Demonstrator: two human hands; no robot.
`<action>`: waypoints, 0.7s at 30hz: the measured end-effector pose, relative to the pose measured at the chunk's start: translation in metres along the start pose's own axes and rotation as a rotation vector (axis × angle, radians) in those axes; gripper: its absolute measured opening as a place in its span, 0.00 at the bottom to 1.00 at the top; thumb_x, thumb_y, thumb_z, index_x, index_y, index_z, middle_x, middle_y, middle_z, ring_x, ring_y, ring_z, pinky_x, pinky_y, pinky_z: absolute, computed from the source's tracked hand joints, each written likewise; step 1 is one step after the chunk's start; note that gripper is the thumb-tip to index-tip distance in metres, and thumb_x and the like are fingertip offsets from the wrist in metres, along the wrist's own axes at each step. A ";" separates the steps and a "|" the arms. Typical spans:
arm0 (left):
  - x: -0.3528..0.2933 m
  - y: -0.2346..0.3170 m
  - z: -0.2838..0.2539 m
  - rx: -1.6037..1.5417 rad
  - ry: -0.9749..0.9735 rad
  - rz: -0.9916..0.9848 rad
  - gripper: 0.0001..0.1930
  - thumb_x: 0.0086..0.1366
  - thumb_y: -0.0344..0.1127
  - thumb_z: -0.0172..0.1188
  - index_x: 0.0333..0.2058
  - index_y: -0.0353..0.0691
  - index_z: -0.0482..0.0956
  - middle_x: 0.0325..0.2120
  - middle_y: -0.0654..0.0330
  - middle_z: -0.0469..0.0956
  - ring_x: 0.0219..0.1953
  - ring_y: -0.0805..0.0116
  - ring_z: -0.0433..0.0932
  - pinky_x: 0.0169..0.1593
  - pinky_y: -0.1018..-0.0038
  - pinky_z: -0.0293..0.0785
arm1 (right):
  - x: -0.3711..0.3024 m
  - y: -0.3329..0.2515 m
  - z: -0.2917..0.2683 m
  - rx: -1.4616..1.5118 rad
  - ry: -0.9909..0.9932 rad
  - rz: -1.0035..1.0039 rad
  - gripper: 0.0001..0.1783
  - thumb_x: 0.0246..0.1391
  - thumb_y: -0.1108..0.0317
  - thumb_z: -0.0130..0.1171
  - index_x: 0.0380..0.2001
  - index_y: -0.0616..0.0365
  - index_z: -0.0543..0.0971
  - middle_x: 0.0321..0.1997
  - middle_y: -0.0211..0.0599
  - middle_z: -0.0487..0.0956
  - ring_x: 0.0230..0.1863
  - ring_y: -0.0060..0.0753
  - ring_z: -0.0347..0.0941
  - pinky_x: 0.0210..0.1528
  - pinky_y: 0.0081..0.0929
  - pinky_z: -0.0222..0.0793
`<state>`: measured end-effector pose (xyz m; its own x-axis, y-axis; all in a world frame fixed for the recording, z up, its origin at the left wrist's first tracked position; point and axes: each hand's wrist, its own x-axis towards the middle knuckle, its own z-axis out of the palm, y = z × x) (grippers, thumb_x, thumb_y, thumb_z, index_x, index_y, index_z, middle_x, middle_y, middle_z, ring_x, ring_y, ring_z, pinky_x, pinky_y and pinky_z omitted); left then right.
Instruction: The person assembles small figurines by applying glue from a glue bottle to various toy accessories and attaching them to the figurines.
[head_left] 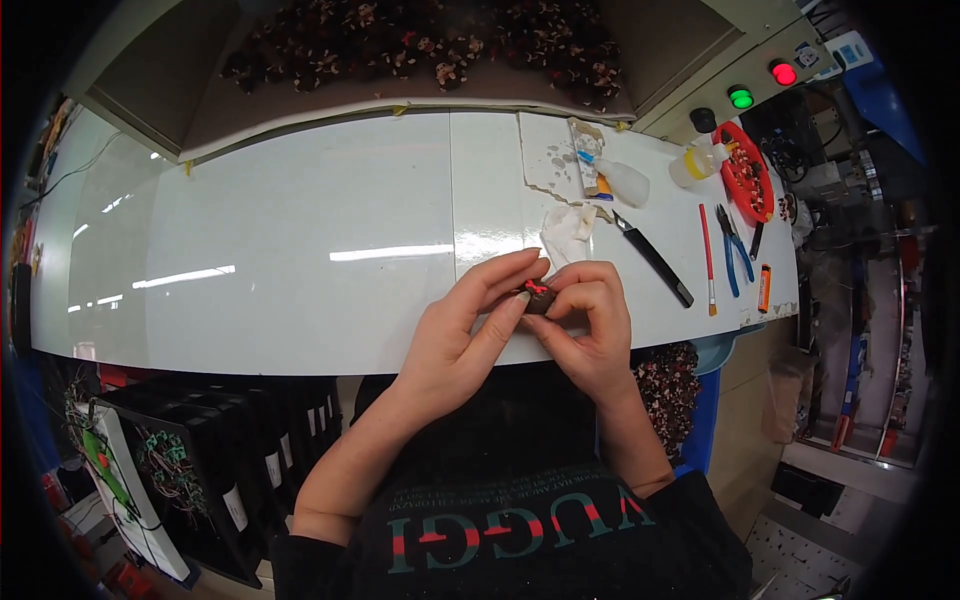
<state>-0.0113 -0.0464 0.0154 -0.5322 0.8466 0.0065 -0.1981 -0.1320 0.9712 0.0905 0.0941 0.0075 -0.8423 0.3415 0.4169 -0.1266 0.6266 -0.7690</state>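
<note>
A small dark brown figurine (542,299) with a bright red piece on it is held between both hands, just above the front edge of the white table (300,210). My left hand (450,345) grips it from the left, thumb pressed along its side and fingers curled behind. From the right, my right hand (592,325) pinches it with bent fingers and thumb. The fingers cover much of its surface. Right behind the hands lies a crumpled white tissue (567,236). A black-handled craft knife (655,262) rests to the right of the tissue.
A white squeeze bottle (626,185) and a yellow-banded bottle (694,166) are farther back. At right lie a red brush (708,250), blue-handled pliers (738,262), an orange lighter (764,290) and a red basket (766,208) of small pieces. Many figurines (450,68) fill the open-fronted box behind.
</note>
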 end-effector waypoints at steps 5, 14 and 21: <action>0.005 0.004 0.000 0.002 0.044 0.052 0.20 0.68 0.28 0.49 0.58 0.34 0.64 0.54 0.51 0.71 0.54 0.64 0.72 0.56 0.73 0.69 | 0.009 -0.005 -0.002 -0.005 0.028 -0.018 0.18 0.40 0.79 0.69 0.32 0.57 0.70 0.40 0.37 0.70 0.38 0.28 0.71 0.34 0.20 0.74; -0.015 0.050 -0.018 0.392 -0.008 0.149 0.23 0.60 0.26 0.58 0.55 0.36 0.68 0.54 0.54 0.70 0.56 0.62 0.70 0.56 0.70 0.68 | 0.000 -0.063 -0.137 -0.167 -0.429 0.637 0.16 0.39 0.74 0.69 0.33 0.58 0.74 0.32 0.35 0.75 0.36 0.30 0.74 0.39 0.25 0.70; 0.028 0.102 -0.063 0.784 -0.015 0.310 0.20 0.60 0.30 0.58 0.52 0.37 0.71 0.49 0.52 0.73 0.53 0.53 0.69 0.57 0.64 0.65 | -0.010 -0.074 -0.180 -0.542 -0.034 0.512 0.18 0.34 0.78 0.64 0.33 0.62 0.72 0.36 0.42 0.73 0.41 0.43 0.70 0.46 0.31 0.65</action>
<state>-0.0980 -0.0686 0.0993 -0.4559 0.8387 0.2979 0.5871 0.0319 0.8089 0.2029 0.1708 0.1473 -0.7432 0.6673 0.0488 0.5547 0.6553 -0.5128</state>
